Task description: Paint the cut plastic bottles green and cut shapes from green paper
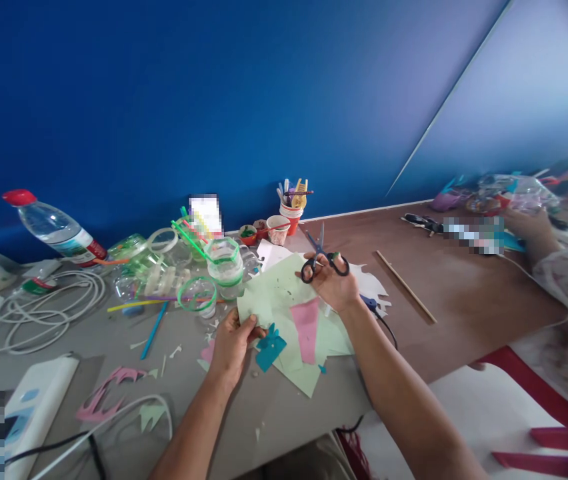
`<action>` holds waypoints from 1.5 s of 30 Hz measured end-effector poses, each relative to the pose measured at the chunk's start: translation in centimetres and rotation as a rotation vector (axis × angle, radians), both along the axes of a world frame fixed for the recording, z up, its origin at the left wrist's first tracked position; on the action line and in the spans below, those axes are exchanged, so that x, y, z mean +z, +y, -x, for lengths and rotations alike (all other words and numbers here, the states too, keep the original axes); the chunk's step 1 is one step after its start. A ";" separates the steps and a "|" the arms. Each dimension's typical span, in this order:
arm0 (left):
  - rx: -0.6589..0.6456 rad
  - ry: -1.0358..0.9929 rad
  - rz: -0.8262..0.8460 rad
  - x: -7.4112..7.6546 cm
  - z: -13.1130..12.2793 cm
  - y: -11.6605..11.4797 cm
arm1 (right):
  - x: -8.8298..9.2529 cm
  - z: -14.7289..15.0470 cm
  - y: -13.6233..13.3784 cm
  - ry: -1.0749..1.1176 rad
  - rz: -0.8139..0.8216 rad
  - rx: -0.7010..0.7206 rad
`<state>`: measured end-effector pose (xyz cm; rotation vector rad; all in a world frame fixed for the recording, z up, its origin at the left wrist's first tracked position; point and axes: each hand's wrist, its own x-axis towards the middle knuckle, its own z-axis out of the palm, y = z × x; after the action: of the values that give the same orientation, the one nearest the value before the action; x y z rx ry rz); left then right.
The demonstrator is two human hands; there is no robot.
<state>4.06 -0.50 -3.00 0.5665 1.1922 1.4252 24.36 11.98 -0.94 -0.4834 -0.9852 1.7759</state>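
Observation:
My left hand (234, 343) is closed, thumb on top, on the left edge of a pale green sheet of paper (269, 290). Just beside its fingertips is a teal paper cut-out (271, 348) with a petal-like outline. My right hand (337, 287) holds a pair of scissors (320, 248) with black handles, fingers through the loops and blades pointing up and away from me. A pink paper piece (306, 330) lies on the green sheets below the scissors. White paper scraps (368, 281) lie to the right, partly behind my right forearm.
A hexagonal clear container with green rims (225, 267) stands left of the papers, near straws and a tilted plastic bottle (59, 230). A red cup of tools (291, 217) stands by the wall. A wooden stick (407, 287) lies at right. Another person's hand (529, 227) is far right.

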 end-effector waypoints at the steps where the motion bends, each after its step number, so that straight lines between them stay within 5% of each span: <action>1: 0.003 0.000 0.004 0.0 0.0 0.0 | -0.4 0.3 0.1 -0.049 -0.066 -0.065; 3: 0.010 0.004 0.010 -0.1 -0.1 0.0 | -1.4 0.9 0.3 -0.176 -0.171 -0.110; 7: 0.027 0.007 0.009 0.1 -0.1 0.1 | -2.3 1.3 0.0 -0.458 -0.229 0.143; 13: 0.023 -0.001 0.010 0.0 0.1 0.1 | 0.4 -1.1 -1.1 -0.408 -0.213 0.506; 20: 0.015 0.028 -0.012 -0.3 0.2 0.3 | -0.2 0.1 -0.8 -0.281 -0.253 0.203; 28: 0.029 0.015 0.003 -0.2 0.1 0.2 | -0.3 0.3 -1.5 -0.392 -0.214 0.563; 36: 0.025 0.025 0.011 0.1 0.0 0.1 | -0.2 1.2 -1.2 -0.188 -0.210 0.206; 45: 0.086 0.138 -0.068 -0.4 0.8 0.1 | 0.2 2.1 -2.5 -0.685 -0.485 0.230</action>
<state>3.30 -0.43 -3.41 0.6769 1.2936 1.5242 22.29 9.52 -0.72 -0.7005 -1.9564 1.4991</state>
